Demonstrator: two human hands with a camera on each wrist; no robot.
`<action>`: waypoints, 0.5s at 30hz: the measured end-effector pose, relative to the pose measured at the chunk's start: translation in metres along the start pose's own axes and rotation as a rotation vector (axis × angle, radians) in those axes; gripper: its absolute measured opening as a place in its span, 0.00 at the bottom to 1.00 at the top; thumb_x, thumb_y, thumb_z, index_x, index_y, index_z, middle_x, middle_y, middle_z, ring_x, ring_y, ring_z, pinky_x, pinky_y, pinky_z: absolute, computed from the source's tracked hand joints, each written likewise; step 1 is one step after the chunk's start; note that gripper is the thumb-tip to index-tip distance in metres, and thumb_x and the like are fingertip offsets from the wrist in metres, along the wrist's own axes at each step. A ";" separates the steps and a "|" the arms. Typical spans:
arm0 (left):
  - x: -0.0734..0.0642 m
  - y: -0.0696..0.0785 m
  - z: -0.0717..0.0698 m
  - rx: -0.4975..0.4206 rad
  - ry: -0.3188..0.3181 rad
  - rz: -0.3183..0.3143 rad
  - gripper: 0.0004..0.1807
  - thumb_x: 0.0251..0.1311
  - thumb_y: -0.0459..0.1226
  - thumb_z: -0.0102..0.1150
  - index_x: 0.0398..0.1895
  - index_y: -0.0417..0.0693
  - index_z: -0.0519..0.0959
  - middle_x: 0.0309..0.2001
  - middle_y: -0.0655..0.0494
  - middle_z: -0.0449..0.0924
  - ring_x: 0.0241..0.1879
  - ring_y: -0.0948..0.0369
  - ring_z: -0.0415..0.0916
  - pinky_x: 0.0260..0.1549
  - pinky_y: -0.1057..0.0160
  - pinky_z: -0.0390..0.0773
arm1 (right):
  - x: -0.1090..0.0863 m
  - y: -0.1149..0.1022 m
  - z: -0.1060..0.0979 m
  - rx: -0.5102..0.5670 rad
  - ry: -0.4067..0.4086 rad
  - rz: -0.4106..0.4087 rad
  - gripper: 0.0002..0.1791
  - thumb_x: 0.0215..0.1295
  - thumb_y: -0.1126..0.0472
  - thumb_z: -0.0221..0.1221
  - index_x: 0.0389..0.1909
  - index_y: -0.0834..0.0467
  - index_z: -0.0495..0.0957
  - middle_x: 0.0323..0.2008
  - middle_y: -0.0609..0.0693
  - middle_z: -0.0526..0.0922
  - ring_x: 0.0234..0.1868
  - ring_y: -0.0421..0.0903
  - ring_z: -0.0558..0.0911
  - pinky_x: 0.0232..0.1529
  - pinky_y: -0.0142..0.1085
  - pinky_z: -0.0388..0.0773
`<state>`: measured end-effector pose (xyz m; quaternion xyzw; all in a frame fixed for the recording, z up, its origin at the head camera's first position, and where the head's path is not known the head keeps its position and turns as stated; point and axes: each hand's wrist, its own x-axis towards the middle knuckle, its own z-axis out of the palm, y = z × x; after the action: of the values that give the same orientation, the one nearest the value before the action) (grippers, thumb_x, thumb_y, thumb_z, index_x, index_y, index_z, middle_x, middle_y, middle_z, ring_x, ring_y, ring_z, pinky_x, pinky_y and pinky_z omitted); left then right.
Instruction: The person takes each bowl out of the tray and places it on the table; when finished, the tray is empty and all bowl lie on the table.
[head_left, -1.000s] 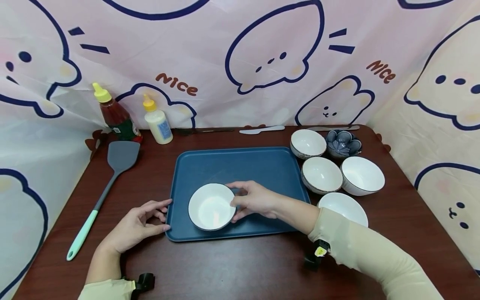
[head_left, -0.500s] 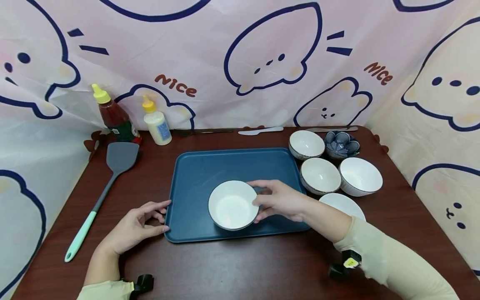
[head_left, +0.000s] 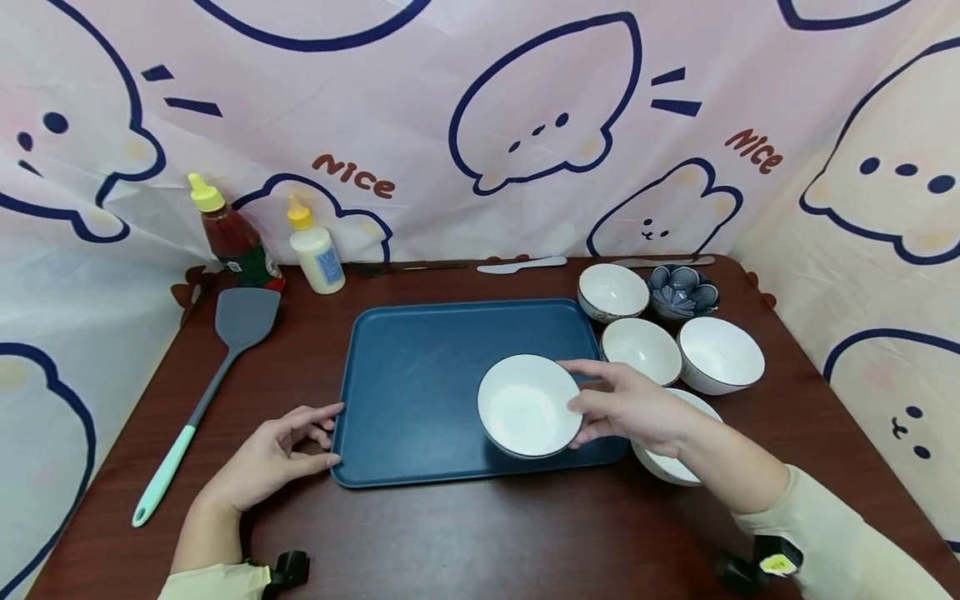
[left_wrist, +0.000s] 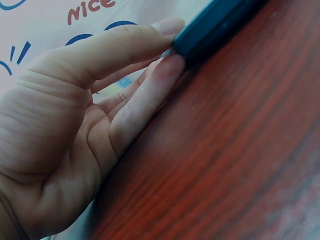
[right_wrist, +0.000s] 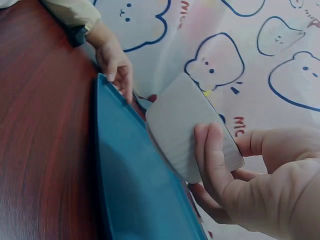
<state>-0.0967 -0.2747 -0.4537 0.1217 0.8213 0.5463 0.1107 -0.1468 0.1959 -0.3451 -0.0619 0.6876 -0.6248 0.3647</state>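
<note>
My right hand (head_left: pixel 636 407) grips a white bowl (head_left: pixel 527 406) with a thin dark rim by its right side, thumb at the rim and fingers along the outer wall. The bowl is over the right half of a blue rectangular tray (head_left: pixel 420 375). In the right wrist view the bowl's pale outside (right_wrist: pixel 182 117) shows, with fingers spread on it above the tray (right_wrist: pixel 130 175). At the tray's left edge, my left hand (head_left: pixel 273 450) touches the side with fingertips and thumb set apart. The left wrist view shows those fingertips (left_wrist: pixel 167 67) right at the tray's edge.
Several bowls stand right of the tray, one (head_left: pixel 678 467) partly behind my right forearm and one dark blue, ribbed (head_left: pixel 682 292). A turner (head_left: pixel 206 392) lies at left. A red sauce bottle (head_left: pixel 238 246), a cream bottle (head_left: pixel 318 254) and knives (head_left: pixel 521 266) line the back.
My right hand has carried the white bowl to the right across the tray, from left of its middle to near its right side. The left hand stays at the tray's left edge.
</note>
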 end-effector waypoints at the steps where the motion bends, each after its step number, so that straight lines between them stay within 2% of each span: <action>1: 0.000 0.000 0.000 0.002 0.001 -0.002 0.35 0.58 0.35 0.71 0.69 0.42 0.70 0.49 0.43 0.74 0.42 0.67 0.79 0.35 0.65 0.84 | -0.004 0.000 -0.003 -0.004 0.000 -0.009 0.39 0.70 0.66 0.57 0.77 0.63 0.51 0.49 0.62 0.77 0.32 0.48 0.86 0.42 0.38 0.86; 9: -0.001 0.000 0.000 0.013 0.002 -0.016 0.35 0.58 0.36 0.71 0.69 0.44 0.71 0.49 0.43 0.74 0.42 0.66 0.78 0.34 0.65 0.83 | -0.030 -0.005 -0.033 -0.037 0.031 -0.033 0.39 0.72 0.64 0.56 0.78 0.63 0.47 0.52 0.56 0.80 0.38 0.48 0.86 0.45 0.38 0.85; 15: -0.001 0.002 0.000 0.014 0.002 -0.020 0.35 0.58 0.36 0.71 0.69 0.44 0.71 0.49 0.43 0.75 0.42 0.66 0.78 0.34 0.65 0.83 | -0.047 -0.007 -0.058 -0.035 -0.003 -0.063 0.36 0.75 0.65 0.52 0.77 0.64 0.46 0.50 0.53 0.84 0.40 0.48 0.87 0.46 0.37 0.85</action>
<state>-0.0959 -0.2741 -0.4522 0.1138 0.8263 0.5396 0.1145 -0.1488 0.2675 -0.3217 -0.0911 0.6956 -0.6238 0.3447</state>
